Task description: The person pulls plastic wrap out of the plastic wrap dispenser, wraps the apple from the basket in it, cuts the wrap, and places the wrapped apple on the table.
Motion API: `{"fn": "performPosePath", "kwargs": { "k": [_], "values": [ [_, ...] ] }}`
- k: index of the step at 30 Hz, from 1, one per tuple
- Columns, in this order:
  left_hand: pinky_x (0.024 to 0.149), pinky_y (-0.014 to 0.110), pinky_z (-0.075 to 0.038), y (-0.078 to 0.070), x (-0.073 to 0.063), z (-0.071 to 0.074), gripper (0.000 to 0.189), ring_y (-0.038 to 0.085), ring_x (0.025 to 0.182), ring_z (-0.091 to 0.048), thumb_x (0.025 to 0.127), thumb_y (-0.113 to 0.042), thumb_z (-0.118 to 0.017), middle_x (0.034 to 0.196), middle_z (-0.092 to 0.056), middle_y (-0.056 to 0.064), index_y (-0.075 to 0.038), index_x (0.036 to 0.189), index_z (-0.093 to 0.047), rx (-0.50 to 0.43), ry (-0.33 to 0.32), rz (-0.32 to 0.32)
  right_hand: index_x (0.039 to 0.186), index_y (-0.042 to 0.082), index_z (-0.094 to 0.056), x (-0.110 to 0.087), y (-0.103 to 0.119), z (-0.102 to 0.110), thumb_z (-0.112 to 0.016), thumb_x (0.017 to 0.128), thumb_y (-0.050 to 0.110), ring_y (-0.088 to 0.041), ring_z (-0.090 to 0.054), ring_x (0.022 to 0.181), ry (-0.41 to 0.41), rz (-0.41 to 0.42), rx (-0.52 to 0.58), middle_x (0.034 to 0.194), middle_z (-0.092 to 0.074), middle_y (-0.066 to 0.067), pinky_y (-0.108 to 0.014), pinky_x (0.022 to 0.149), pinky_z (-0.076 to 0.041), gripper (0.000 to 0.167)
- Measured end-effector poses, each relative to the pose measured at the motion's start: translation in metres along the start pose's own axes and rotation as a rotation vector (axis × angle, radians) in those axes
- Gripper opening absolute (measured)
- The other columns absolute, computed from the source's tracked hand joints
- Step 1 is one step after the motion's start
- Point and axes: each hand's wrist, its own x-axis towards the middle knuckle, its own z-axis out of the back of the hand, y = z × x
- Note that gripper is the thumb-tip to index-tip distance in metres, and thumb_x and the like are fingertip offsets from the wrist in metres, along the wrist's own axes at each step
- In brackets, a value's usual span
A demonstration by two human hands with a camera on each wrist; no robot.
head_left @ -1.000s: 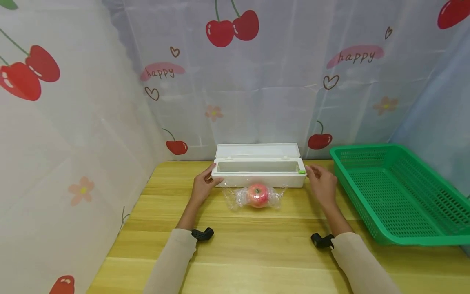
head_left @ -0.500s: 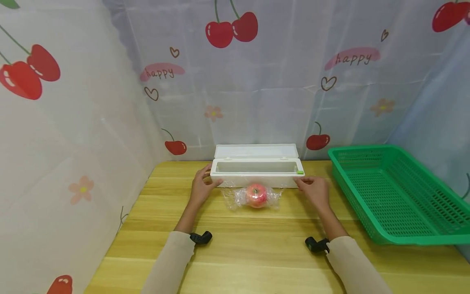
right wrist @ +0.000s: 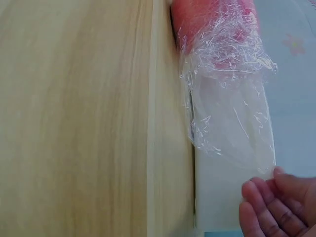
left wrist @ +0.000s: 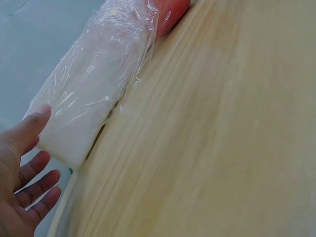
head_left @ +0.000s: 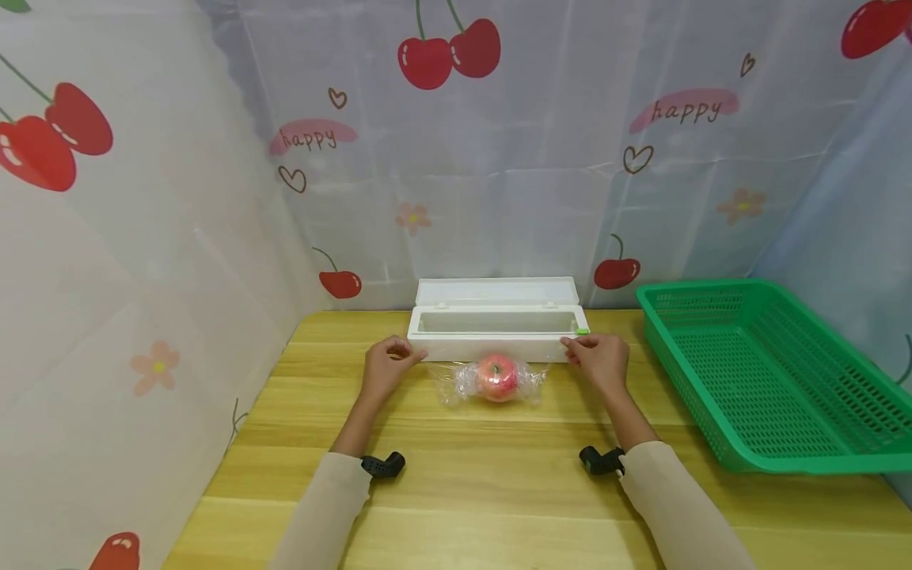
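Note:
A long white box stands at the back of the table with its lid raised behind it. In front of it lies a red apple in crinkled clear plastic wrap. My left hand is at the box's left front corner, its fingers loosely bent and apart in the left wrist view. At the right front top edge is my right hand, thumb and fingertips close to the rim, fingers loosely bent. Whether it touches thin film there is not visible. A green piece sits at the box's right end.
A green perforated basket stands on the right side of the wooden table. Behind the box hangs a curtain printed with cherries, and another covers the left side. Each wrist wears a black camera mount.
My right hand has moved left from the box's right end to its front edge. My left hand has drawn slightly back from the left end. The apple and box stay nearly in place.

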Motion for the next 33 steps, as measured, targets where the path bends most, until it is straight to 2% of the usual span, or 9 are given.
{"fn": "performPosePath", "kwargs": {
  "k": [3,6,9,15,19,23,25,28,33],
  "values": [
    [0.074,0.027,-0.058,0.001,-0.001,0.003,0.016,0.016,0.082,-0.07,0.081,-0.024,-0.088,0.089,-0.075,0.002,-0.013,0.09,-0.08,-0.006,0.064,-0.034,0.087,-0.006,-0.078,0.0,-0.001,0.001,-0.078,0.092,0.017,-0.022,-0.07,0.063,0.019,0.014,0.026,0.076,-0.074,-0.017,-0.016,0.053,-0.053,0.024],
    [0.078,0.027,-0.058,0.003,-0.002,0.006,0.019,0.015,0.089,-0.071,0.085,-0.022,-0.085,0.096,-0.077,0.002,-0.015,0.102,-0.081,-0.024,0.14,-0.051,0.091,-0.007,-0.077,-0.002,-0.003,0.004,-0.075,0.093,0.014,-0.024,-0.071,0.067,0.06,0.023,0.035,0.08,-0.074,-0.018,-0.019,0.058,-0.057,0.021],
    [0.08,0.026,-0.058,0.003,-0.004,0.01,0.025,0.016,0.098,-0.071,0.086,-0.022,-0.083,0.103,-0.077,0.003,-0.015,0.11,-0.08,-0.084,0.212,-0.05,0.097,-0.009,-0.076,-0.004,-0.004,0.009,-0.072,0.095,0.01,-0.027,-0.073,0.072,0.125,0.033,0.052,0.084,-0.074,-0.021,-0.026,0.065,-0.061,0.019],
    [0.091,0.027,-0.056,0.005,-0.005,0.015,0.022,0.018,0.118,-0.064,0.089,-0.015,-0.08,0.121,-0.072,0.009,-0.007,0.109,-0.08,-0.203,0.333,-0.078,0.099,-0.012,-0.073,-0.007,-0.011,0.017,-0.07,0.095,0.002,-0.024,-0.074,0.075,0.249,0.05,0.045,0.087,-0.074,-0.021,-0.029,0.068,-0.062,0.014],
    [0.093,0.025,-0.055,0.006,-0.005,0.018,0.014,0.022,0.117,-0.063,0.089,-0.004,-0.077,0.119,-0.07,0.02,0.002,0.101,-0.079,-0.283,0.383,-0.1,0.098,-0.011,-0.073,-0.005,-0.015,0.02,-0.071,0.094,0.002,-0.03,-0.075,0.079,0.312,0.079,0.013,0.088,-0.075,-0.02,-0.032,0.07,-0.062,0.013],
    [0.089,0.025,-0.057,0.008,-0.005,0.02,0.012,0.025,0.115,-0.063,0.088,0.006,-0.074,0.119,-0.066,0.03,0.011,0.098,-0.076,-0.354,0.44,-0.12,0.096,-0.007,-0.076,-0.003,-0.017,0.025,-0.073,0.094,0.005,-0.025,-0.073,0.078,0.343,0.126,-0.073,0.086,-0.075,-0.016,-0.023,0.066,-0.059,0.013],
    [0.087,0.024,-0.057,0.008,-0.005,0.021,0.011,0.025,0.115,-0.063,0.087,0.007,-0.074,0.119,-0.065,0.033,0.013,0.096,-0.075,-0.359,0.459,-0.124,0.094,-0.004,-0.078,-0.002,-0.017,0.028,-0.074,0.093,0.008,-0.021,-0.07,0.078,0.343,0.151,-0.125,0.085,-0.076,-0.013,-0.02,0.064,-0.055,0.013],
    [0.085,0.022,-0.057,0.01,-0.005,0.021,0.009,0.025,0.114,-0.062,0.086,0.011,-0.073,0.117,-0.064,0.035,0.015,0.094,-0.074,-0.356,0.464,-0.128,0.093,-0.002,-0.08,-0.001,-0.018,0.029,-0.077,0.091,0.009,-0.023,-0.068,0.081,0.35,0.2,-0.187,0.086,-0.076,-0.012,-0.024,0.067,-0.054,0.011],
    [0.085,0.02,-0.056,0.014,-0.005,0.019,0.008,0.033,0.112,-0.062,0.084,0.014,-0.074,0.115,-0.064,0.037,0.014,0.092,-0.075,-0.29,0.455,-0.151,0.09,-0.001,-0.081,0.0,-0.019,0.028,-0.078,0.089,0.006,-0.026,-0.067,0.082,0.364,0.241,-0.261,0.084,-0.076,-0.011,-0.035,0.072,-0.057,0.007]
  ]
}}
